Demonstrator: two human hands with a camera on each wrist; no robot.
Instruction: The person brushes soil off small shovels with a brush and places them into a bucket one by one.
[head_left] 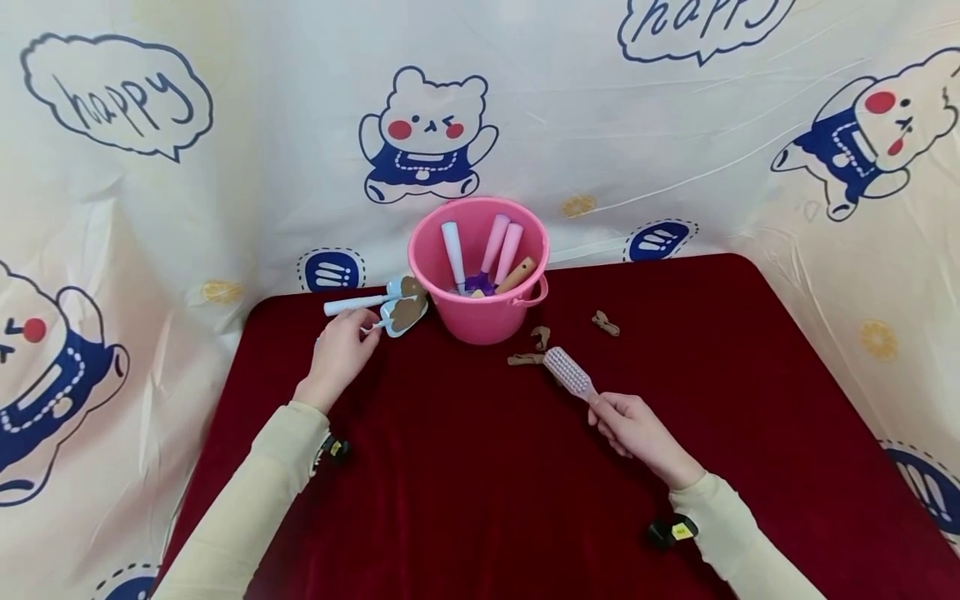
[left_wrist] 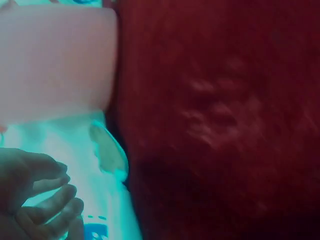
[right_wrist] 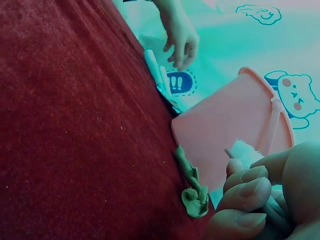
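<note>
My right hand (head_left: 637, 429) grips the handle of a pale pink brush (head_left: 570, 372), its bristles facing up and its head close to several brown clay-like pieces (head_left: 527, 359) on the table. In the right wrist view the brush's white bristles (right_wrist: 245, 152) show past the curled fingers. My left hand (head_left: 345, 350) is by two light blue toy shovels (head_left: 354, 304) at the left, which hold brown material. The right wrist view shows that hand (right_wrist: 182, 42) above the shovel handles, fingers loosely bent with nothing between them.
A pink bucket (head_left: 480, 325) stands at the back of the table, with several handled tools (head_left: 495, 242) in it. To its right lies another brown piece (head_left: 606, 323). Dark red cloth (head_left: 480, 483) covers the table; a printed curtain (head_left: 562, 108) hangs behind and at both sides.
</note>
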